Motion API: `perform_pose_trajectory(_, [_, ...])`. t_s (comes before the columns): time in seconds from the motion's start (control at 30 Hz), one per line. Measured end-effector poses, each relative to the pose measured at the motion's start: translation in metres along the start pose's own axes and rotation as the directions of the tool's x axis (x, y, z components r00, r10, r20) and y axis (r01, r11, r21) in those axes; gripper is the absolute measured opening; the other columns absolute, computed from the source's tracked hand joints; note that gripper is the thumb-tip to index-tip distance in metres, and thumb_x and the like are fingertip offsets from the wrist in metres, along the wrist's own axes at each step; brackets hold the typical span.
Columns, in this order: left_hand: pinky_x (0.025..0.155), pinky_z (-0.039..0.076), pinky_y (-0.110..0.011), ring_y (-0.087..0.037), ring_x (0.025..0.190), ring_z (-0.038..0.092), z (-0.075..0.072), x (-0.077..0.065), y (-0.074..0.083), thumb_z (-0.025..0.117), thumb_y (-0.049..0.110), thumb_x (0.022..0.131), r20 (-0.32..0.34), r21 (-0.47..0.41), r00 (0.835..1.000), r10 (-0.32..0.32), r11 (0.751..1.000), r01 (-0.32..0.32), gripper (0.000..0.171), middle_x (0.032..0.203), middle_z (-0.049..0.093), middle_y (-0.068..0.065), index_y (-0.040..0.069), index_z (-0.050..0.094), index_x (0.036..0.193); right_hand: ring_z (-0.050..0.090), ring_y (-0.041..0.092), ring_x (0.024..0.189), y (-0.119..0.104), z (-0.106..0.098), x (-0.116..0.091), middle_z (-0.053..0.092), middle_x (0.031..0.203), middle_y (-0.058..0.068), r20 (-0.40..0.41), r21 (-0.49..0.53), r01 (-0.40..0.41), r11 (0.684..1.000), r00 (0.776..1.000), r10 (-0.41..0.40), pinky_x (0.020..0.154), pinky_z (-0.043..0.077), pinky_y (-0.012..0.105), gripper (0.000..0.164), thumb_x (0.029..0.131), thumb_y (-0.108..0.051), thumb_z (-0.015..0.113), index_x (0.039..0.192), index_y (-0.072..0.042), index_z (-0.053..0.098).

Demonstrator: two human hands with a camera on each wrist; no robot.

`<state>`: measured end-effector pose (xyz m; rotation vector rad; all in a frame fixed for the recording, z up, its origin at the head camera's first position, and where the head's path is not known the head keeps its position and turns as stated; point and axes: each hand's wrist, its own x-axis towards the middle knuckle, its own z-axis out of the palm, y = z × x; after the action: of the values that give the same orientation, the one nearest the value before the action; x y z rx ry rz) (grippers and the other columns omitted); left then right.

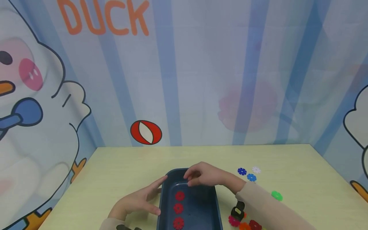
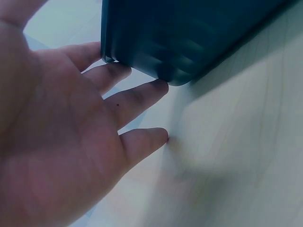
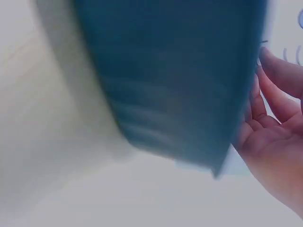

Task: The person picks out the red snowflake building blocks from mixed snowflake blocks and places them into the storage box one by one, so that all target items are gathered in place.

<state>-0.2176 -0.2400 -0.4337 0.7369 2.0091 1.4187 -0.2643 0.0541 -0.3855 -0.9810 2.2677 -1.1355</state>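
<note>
A dark blue rectangular tray (image 1: 198, 207) stands on the table, and three red notched plastic discs (image 1: 178, 208) lie in a column on its floor. Beside the tray's left wall is my left hand (image 1: 141, 201), fingers spread and fairly straight; in the left wrist view, fingertips (image 2: 161, 87) touch the tray's outer side near a corner. My right hand (image 1: 205, 174) hovers over the tray's far end with loosely bent fingers. No object shows between its thumb and fingers. The right wrist view is blurred, with the tray's wall (image 3: 170, 94) filling its middle.
Right of the tray lie dark blue (image 1: 242, 171), light blue (image 1: 251, 177) and white discs (image 1: 256, 170), plus a green disc (image 1: 277, 195). Pink (image 1: 234, 221), orange (image 1: 245, 226) and red discs (image 1: 255, 225) sit near my right sleeve. A printed curtain (image 1: 201, 80) hangs behind the table.
</note>
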Motion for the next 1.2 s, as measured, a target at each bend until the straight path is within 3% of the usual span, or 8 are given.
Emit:
perform_pose_trajectory(0.27, [0.113,0.015,-0.06,-0.046,0.144,0.013,0.0,-0.001,-0.001,0.076,0.023,0.083,-0.015,-0.014,1.0,0.006,1.0,-0.007,0.102,0.161,0.008,-0.014,0.017,0.007,0.156,0.062,0.014,0.092,0.002,-0.034,-0.038,0.065,0.108,0.019,-0.043,-0.026,0.035,0.999,0.998,-0.036,0.081,0.052,0.021,0.029,0.091,-0.011,0.066,0.115,0.005,0.063])
perform_pose_trajectory(0.57, [0.113,0.015,-0.058,-0.045,0.144,0.013,-0.001,0.001,0.0,0.076,0.022,0.083,-0.002,-0.015,1.0,0.014,1.0,-0.014,0.102,0.161,0.006,-0.014,0.016,0.006,0.156,0.06,0.015,0.087,0.026,-0.055,-0.074,0.063,0.099,0.005,-0.11,-0.088,-0.021,0.996,0.994,0.012,0.08,0.052,0.022,0.03,0.088,-0.017,0.071,0.113,-0.002,0.065])
perform_pose_trajectory(0.87, [0.113,0.014,-0.059,-0.045,0.144,0.012,-0.001,0.001,0.001,0.076,0.022,0.082,-0.007,-0.006,1.0,0.007,1.0,-0.007,0.103,0.161,0.006,-0.014,0.016,0.005,0.156,0.058,0.017,0.087,0.052,-0.062,-0.105,0.062,0.101,0.013,-0.147,-0.076,-0.106,0.991,0.985,0.094,0.075,0.052,0.023,0.036,0.086,-0.017,0.073,0.114,0.003,0.062])
perform_pose_trajectory(1.2, [0.113,0.014,-0.057,-0.045,0.144,0.012,-0.001,-0.001,0.001,0.076,0.023,0.083,0.007,-0.011,1.0,0.012,1.0,-0.011,0.103,0.162,0.004,-0.014,0.015,0.004,0.156,0.056,0.018,0.087,0.081,-0.057,-0.123,0.063,0.099,0.005,-0.152,-0.129,-0.225,0.966,0.967,0.205,0.073,0.051,0.022,0.031,0.083,-0.012,0.075,0.108,0.0,0.064])
